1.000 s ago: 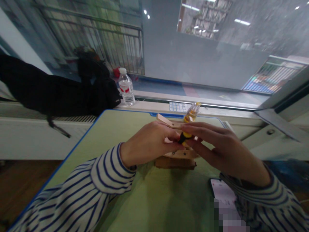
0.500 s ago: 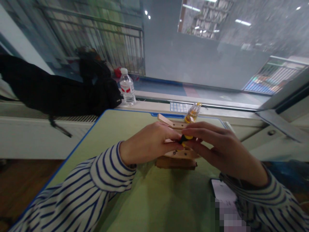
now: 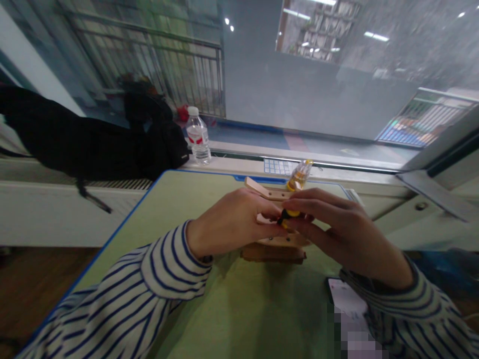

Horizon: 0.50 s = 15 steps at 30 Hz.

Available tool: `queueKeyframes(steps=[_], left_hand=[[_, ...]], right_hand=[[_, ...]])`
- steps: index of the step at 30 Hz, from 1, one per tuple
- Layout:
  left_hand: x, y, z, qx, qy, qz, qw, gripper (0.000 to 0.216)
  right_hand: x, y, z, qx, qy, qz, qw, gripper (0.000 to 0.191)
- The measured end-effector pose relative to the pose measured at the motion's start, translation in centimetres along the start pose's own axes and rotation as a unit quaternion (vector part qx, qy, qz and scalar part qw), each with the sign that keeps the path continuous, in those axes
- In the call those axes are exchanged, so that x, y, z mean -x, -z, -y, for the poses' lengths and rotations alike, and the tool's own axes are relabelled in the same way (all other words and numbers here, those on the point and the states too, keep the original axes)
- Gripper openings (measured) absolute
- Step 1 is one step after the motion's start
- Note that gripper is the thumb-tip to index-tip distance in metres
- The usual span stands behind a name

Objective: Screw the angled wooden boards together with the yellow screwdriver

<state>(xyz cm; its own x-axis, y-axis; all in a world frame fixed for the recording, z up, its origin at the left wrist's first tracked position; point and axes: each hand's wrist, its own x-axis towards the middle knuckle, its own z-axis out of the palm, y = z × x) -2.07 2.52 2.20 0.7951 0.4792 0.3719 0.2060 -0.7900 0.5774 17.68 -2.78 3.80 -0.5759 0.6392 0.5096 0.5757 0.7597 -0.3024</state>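
My right hand [image 3: 339, 224] is closed on a screwdriver [image 3: 290, 214] with a yellow and black handle; its tip is hidden. From the other side my left hand [image 3: 234, 219] reaches over a wooden piece, thumb and fingers pinched close to the black end of the screwdriver. What lies between those fingertips is covered. Under both hands stands a light wooden assembly [image 3: 288, 240], its slats drilled with holes, with one slanted arm [image 3: 255, 185] sticking out at the far left. A darker brown wooden block [image 3: 273, 253] forms its near side.
Green table [image 3: 209, 319] with blue edging carries everything. A phone [image 3: 346, 296] lies near my right sleeve, partly pixelated. Behind the assembly is a clear container with yellow parts [image 3: 299, 174]. On the sill stand a water bottle [image 3: 198, 137] and a black bag [image 3: 112, 144].
The screwdriver's handle has turned slightly in my right fingers, showing more of its black part. Both hands stay in nearly the same place.
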Motion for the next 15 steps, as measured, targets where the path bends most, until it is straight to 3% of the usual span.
queueKeyframes(steps=[9,15], left_hand=[[0.22,-0.08,0.19,-0.014,-0.003,-0.026,1.000,0.008],[0.17,0.06,0.32,-0.023,0.003,-0.007,1.000,0.008]], right_hand=[[0.35,0.44,0.35,0.007,-0.018,0.019,1.000,0.039],[0.23,0.52,0.41,0.020,-0.001,0.018,1.000,0.030]])
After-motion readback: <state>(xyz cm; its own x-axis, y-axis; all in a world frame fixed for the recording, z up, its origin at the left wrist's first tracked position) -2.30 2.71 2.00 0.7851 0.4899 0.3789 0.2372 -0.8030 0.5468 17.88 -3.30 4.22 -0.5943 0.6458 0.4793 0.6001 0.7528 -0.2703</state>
